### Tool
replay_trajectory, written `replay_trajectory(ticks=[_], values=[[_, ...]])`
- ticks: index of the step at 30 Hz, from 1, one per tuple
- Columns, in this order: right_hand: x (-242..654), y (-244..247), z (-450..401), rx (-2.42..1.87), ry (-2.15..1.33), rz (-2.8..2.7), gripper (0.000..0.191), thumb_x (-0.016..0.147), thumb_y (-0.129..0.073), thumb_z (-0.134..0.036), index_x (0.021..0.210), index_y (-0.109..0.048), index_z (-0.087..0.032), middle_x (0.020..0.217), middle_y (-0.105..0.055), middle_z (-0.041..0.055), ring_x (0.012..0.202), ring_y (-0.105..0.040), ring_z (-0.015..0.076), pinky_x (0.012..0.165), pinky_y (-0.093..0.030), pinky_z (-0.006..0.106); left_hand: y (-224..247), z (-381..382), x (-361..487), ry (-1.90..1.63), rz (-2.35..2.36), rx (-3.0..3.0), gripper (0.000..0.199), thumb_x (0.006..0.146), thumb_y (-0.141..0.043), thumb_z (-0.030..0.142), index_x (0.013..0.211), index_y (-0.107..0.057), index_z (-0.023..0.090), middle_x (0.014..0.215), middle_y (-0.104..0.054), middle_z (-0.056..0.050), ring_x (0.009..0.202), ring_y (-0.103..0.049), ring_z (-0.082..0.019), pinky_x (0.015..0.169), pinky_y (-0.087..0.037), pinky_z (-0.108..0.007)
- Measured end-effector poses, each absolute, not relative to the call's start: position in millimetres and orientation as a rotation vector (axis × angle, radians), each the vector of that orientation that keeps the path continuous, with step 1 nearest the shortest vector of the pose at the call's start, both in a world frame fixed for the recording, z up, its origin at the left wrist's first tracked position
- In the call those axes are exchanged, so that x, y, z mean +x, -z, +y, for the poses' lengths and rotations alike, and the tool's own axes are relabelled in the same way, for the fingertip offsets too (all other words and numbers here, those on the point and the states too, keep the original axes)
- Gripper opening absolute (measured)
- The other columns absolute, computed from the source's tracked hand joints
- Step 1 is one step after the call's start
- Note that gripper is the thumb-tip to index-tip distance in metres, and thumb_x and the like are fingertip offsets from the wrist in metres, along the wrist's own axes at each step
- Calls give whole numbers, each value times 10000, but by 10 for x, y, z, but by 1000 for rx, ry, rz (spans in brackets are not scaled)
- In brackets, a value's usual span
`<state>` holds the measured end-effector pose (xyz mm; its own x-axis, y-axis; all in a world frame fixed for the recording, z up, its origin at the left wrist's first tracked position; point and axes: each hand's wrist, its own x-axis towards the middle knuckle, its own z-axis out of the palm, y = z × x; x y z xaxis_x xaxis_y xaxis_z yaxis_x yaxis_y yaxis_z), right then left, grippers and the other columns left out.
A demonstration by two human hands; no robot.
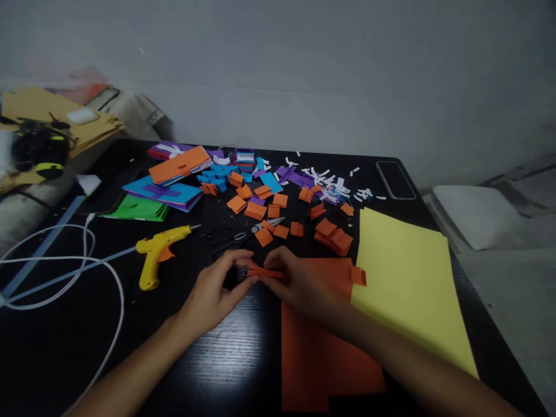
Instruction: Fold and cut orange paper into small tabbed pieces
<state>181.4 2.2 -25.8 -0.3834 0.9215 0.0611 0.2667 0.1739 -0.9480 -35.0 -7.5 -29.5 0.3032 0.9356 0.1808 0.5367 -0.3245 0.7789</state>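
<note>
Between my two hands, low over the black table (234,347), is a small folded orange paper piece (263,272). My left hand (217,286) pinches its left end between thumb and fingers. The right end is held by my right hand (295,281), whose fingers curl round and partly hide it. Under my right forearm lies a large orange sheet (325,359), with a small orange folded piece (358,276) at its upper right corner. Several folded orange pieces (255,210) are scattered just beyond my hands, around grey scissors (269,223).
A yellow glue gun (163,249) with a white cable (119,289) lies to the left. Yellow sheets (408,278) and a phone (395,180) are on the right. Blue pieces (219,174), stacked coloured paper (165,191) and white scraps (334,182) lie at the back.
</note>
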Motion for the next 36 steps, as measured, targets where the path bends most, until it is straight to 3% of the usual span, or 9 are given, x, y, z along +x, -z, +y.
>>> replay_trajectory(ticks=[5, 11, 18, 24, 28, 32, 36], values=[[1769, 272, -40, -1010, -1388, -1667, 226, 913, -686, -164, 1130, -645, -216, 1039, -736, 34, 935, -702, 170, 821, -546, 288, 262, -80, -316, -1019, 1271, 1854, 187, 900, -762, 238, 1075, -696, 233, 904, -747, 18, 815, -731, -130, 765, -601, -222], [1798, 150, -32, -1085, -1388, -1641, 105, 956, -675, -246, 1021, -747, -206, 972, -793, 40, 899, -733, 187, 816, -547, 307, 173, -74, -278, -1134, 1192, 1930, 127, 876, -783, 170, 989, -745, 212, 812, -753, 20, 689, -687, -104, 657, -562, -187], [1783, 127, -48, -1144, -1452, -1476, 103, 922, -728, -273, 979, -799, -224, 941, -825, 27, 869, -754, 195, 775, -548, 306, 155, -87, -294, -1236, 1021, 1990, 238, 875, -750, 48, 1052, -770, 205, 956, -789, -37, 861, -751, -155, 754, -610, -247], [1767, 110, -68, -1138, -1484, -1384, 112, 904, -741, -303, 938, -802, -216, 913, -819, 33, 855, -749, 197, 782, -558, 318, 147, -104, -276, -1238, 1054, 1966, 215, 881, -743, 64, 1023, -788, 218, 954, -793, -36, 846, -753, -155, 740, -605, -241], [1760, 133, -68, -1163, -1477, -1298, 134, 900, -751, -329, 965, -796, -221, 931, -809, 41, 851, -742, 196, 791, -568, 332, 194, -111, -258, -1185, 1235, 1822, 246, 866, -788, 163, 1104, -746, 210, 865, -774, -7, 707, -716, -125, 671, -584, -218], [1772, 132, -43, -1134, -1537, -1249, 147, 873, -779, -346, 927, -757, -211, 904, -788, 31, 835, -738, 186, 768, -568, 312, 208, -102, -252, -1121, 1270, 1820, 58, 887, -772, 204, 944, -761, 203, 773, -750, 15, 670, -697, -114, 633, -548, -200], [1825, 68, 9, -1111, -1542, -1449, 164, 866, -793, -335, 961, -750, -209, 885, -787, 22, 822, -738, 181, 742, -554, 289, 164, -88, -256, -1141, 1202, 1869, 73, 890, -768, 182, 956, -776, 212, 819, -768, 1, 711, -701, -124, 651, -546, -208]])
